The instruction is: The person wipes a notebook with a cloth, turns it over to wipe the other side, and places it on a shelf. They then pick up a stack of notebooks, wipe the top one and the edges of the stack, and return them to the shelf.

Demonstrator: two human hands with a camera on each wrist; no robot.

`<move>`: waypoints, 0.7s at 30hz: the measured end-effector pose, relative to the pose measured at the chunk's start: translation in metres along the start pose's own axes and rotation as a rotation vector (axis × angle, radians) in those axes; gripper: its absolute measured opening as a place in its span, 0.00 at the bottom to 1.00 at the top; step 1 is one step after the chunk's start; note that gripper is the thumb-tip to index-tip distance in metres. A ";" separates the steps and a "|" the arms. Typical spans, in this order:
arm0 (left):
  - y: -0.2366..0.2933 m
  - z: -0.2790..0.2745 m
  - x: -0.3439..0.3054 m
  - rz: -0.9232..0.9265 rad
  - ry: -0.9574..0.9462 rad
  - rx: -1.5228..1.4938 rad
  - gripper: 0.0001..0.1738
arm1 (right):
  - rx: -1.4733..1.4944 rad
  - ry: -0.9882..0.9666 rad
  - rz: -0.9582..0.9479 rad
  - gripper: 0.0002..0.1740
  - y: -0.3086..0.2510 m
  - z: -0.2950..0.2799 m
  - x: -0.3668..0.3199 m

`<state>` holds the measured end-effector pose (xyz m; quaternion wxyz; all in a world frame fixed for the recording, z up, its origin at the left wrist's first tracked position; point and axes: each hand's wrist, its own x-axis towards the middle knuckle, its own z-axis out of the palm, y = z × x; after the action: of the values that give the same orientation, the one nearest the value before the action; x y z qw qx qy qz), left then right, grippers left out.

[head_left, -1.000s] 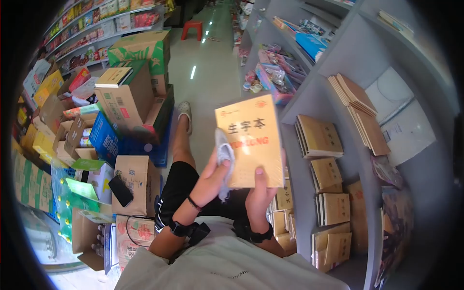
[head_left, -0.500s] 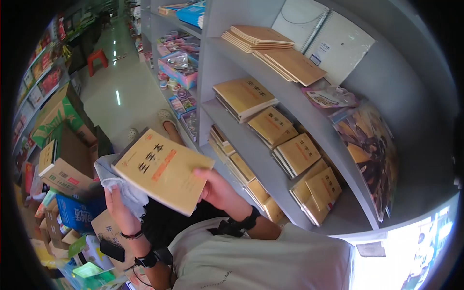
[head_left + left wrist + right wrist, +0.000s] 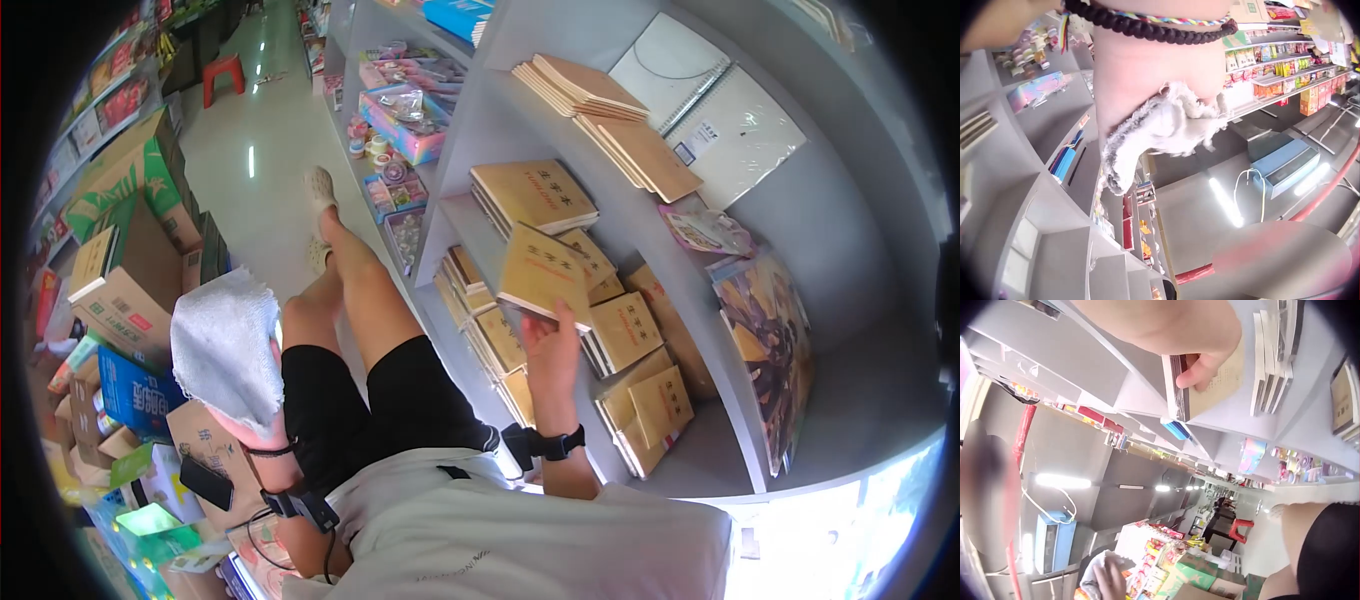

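Observation:
My right hand (image 3: 552, 352) grips a tan exercise book (image 3: 540, 268) with Chinese characters on its cover, its thumb on the front near the lower edge. The book is tilted and overlaps the stacked books on the shelf in the head view. From the right wrist, the fingers curl over the edge of the same book (image 3: 1219, 390). A pale grey cloth (image 3: 228, 340) drapes over my left hand (image 3: 258, 432) at the left, away from the book. In the left wrist view the cloth (image 3: 1169, 125) is bunched at the hand, and its fingers are hidden.
Stacks of tan books (image 3: 625, 330) fill the grey shelf (image 3: 715, 440) on the right, with thinner brown books (image 3: 580, 85) and a spiral notebook (image 3: 720, 120) above. Cardboard boxes (image 3: 125, 310) and a phone (image 3: 207, 482) lie left. A red stool (image 3: 223, 75) stands farther off.
The view has swung right toward the shelf. My right hand has carried the book from over the lap to the shelf, while my left hand with the cloth has come away from it.

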<state>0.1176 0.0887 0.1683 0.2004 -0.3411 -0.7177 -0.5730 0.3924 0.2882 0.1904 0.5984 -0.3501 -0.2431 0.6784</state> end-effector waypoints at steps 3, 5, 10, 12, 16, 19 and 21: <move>-0.002 0.008 -0.003 0.023 -0.048 0.135 0.29 | -0.023 0.000 -0.088 0.20 -0.004 -0.010 0.007; -0.003 0.013 -0.005 0.044 -0.095 0.217 0.29 | 0.009 0.017 -0.115 0.20 -0.008 -0.011 0.015; -0.003 0.022 -0.006 0.148 -0.205 0.402 0.30 | 0.113 0.083 -0.178 0.21 -0.007 -0.033 0.081; -0.003 0.024 -0.007 0.175 -0.237 0.479 0.30 | 0.141 -0.041 -0.193 0.23 -0.007 -0.037 0.108; -0.009 0.022 -0.003 0.186 -0.282 0.490 0.31 | 0.235 -0.149 -0.145 0.23 0.002 -0.054 0.110; -0.012 0.020 -0.003 0.189 -0.272 0.443 0.32 | 0.197 -0.178 -0.033 0.25 0.007 -0.055 0.093; -0.013 0.019 -0.005 0.198 -0.267 0.406 0.33 | 0.255 -0.117 0.351 0.28 0.004 -0.062 0.084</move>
<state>0.1136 0.1044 0.1515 0.2234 -0.4351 -0.8013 -0.3446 0.4338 0.3646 0.1323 0.4956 -0.2686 -0.1249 0.8165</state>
